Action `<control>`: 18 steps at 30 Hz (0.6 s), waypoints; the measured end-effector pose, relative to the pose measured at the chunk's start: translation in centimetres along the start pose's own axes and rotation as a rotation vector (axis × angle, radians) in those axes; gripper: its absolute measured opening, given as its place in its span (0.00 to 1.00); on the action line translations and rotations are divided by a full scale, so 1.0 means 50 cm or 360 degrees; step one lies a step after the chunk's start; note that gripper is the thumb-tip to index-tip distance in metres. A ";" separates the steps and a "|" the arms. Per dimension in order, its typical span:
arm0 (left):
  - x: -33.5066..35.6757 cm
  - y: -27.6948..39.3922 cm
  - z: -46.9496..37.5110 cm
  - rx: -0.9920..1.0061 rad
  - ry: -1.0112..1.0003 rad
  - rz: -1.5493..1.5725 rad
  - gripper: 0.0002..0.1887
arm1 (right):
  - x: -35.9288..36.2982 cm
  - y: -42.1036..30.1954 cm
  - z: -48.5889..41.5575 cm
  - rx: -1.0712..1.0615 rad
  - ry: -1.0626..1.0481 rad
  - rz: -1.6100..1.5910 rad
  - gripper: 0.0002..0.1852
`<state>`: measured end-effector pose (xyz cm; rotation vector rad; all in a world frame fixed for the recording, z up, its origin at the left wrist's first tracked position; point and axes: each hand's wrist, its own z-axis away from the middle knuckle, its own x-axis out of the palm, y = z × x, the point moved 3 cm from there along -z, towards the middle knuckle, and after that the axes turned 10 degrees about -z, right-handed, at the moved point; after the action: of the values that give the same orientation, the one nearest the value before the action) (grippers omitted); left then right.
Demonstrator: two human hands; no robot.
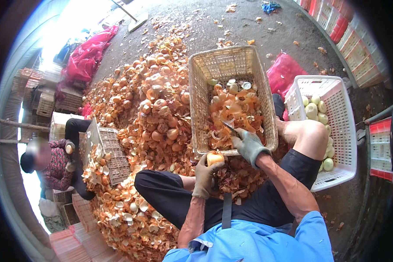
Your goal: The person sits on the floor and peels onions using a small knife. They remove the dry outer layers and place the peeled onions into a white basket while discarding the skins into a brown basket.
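My left hand (205, 178), in a tan work glove, holds a partly peeled onion (215, 159) at the near edge of a worn plastic crate (201, 98). To its right, my right hand (249, 145), in a grey-green glove, grips a knife (229, 126) whose blade points up and left over the crate. Loose onion skins (237, 109) and a few onion pieces lie inside that crate. Peeled onions (311, 110) sit in a white plastic basket (346, 137) beyond my right knee.
A large heap of unpeeled onions (160, 127) and skins spreads left of the crate. A co-worker (57, 160) sits at far left beside a tipped crate (114, 155). Pink mesh bags (284, 73) lie about. Stacked crates (360, 49) stand at upper right.
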<state>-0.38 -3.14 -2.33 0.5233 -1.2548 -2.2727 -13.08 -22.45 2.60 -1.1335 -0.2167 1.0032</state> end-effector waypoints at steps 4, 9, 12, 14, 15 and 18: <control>0.005 -0.002 -0.003 -0.0010 0.0066 0.0054 0.28 | 0.013 0.000 0.061 -0.0149 -0.0269 0.0404 0.21; -0.001 -0.009 -0.007 -0.0040 0.0047 0.0068 0.26 | 0.032 0.029 0.094 -0.0260 -0.0358 0.0598 0.18; -0.001 -0.007 -0.005 -0.0035 0.0070 0.0013 0.26 | 0.033 0.017 0.100 -0.0287 -0.0359 0.0614 0.17; -0.002 -0.008 -0.007 -0.0039 0.0062 0.0035 0.25 | 0.036 0.019 0.100 -0.0305 -0.0356 0.0624 0.16; -0.001 -0.009 -0.008 -0.0027 0.0061 0.0026 0.25 | 0.038 0.025 0.099 -0.0302 -0.0364 0.0632 0.16; -0.001 -0.011 -0.010 -0.0008 0.0064 -0.0004 0.25 | 0.043 0.026 0.094 -0.0277 -0.0393 0.0669 0.16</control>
<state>-0.19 -3.19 -3.03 0.5659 -1.2294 -2.2557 -15.44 -17.70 2.95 -1.2399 -0.2738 1.5243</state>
